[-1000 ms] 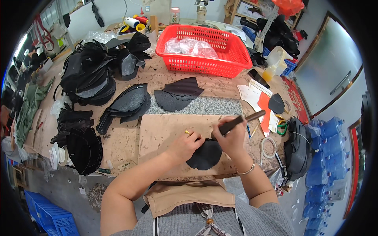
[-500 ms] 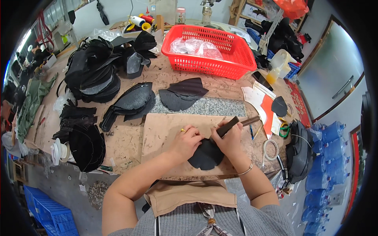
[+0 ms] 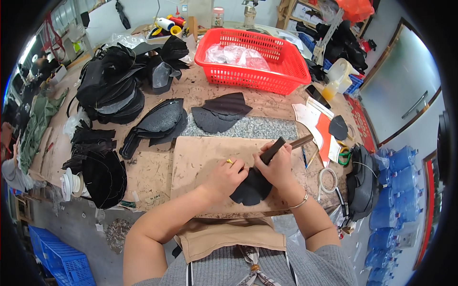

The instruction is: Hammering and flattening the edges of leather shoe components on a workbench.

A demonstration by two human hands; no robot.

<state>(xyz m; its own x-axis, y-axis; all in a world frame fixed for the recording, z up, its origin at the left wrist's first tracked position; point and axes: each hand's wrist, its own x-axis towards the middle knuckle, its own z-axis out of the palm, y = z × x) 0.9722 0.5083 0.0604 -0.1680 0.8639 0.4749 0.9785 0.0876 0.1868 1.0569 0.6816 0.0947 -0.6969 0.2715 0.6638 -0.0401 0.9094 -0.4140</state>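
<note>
A curved black leather-like piece [image 3: 252,189] lies on the tan board [image 3: 195,155] in front of me. My left hand [image 3: 225,177], a yellow ring on one finger, has its fingers bent and pressed together at the upper left edge of the piece. Wrapped around a dark bar-shaped tool [image 3: 273,149], my right hand [image 3: 277,168] rests at the upper right edge; the tool's lower end is hidden. A brown bar [image 3: 303,141] sticks out to the right behind that hand, and I cannot tell whether it joins the tool.
Beyond the board are a speckled stone slab [image 3: 272,127], stacked black pieces [image 3: 160,119] and a red basket [image 3: 257,78] with clear plastic. Larger black piles [image 3: 112,86] stand left. To the right lie a tape roll [image 3: 327,180], green-handled scissors [image 3: 344,156] and white-and-orange sheets [image 3: 320,125].
The dark tool has shifted slightly left and tilts more steeply. My left hand has turned a little, and the black piece has moved slightly right. At the far left edge, another person's arm has come into view.
</note>
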